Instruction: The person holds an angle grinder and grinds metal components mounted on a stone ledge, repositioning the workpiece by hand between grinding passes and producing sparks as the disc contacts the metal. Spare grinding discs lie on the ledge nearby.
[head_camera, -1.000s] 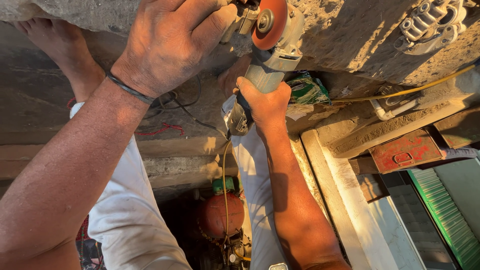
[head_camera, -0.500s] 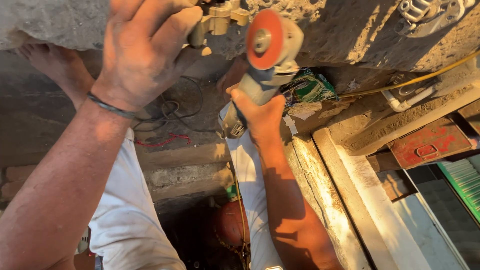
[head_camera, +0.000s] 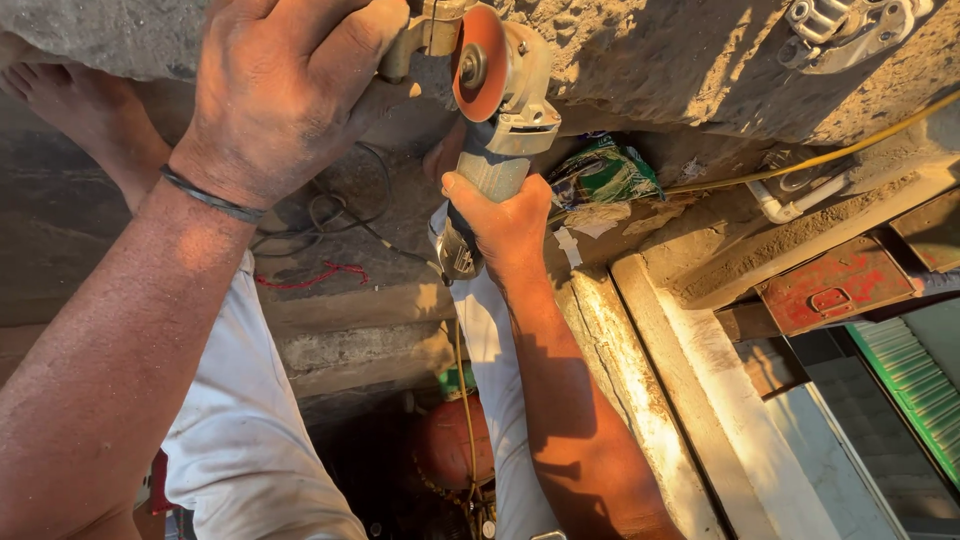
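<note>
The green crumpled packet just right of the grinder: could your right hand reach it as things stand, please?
Probably yes, but not freely: the green packet lies close beside the right hand with nothing between them, yet that hand is wrapped around the grinder body.

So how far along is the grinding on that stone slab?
Done: no finished cut or ground patch can be made out on the rough stone slab. In hand: right hand grips the angle grinder body, left hand steadies its side handle, orange disc at the slab's edge. Left: apparently the whole edge.
</note>
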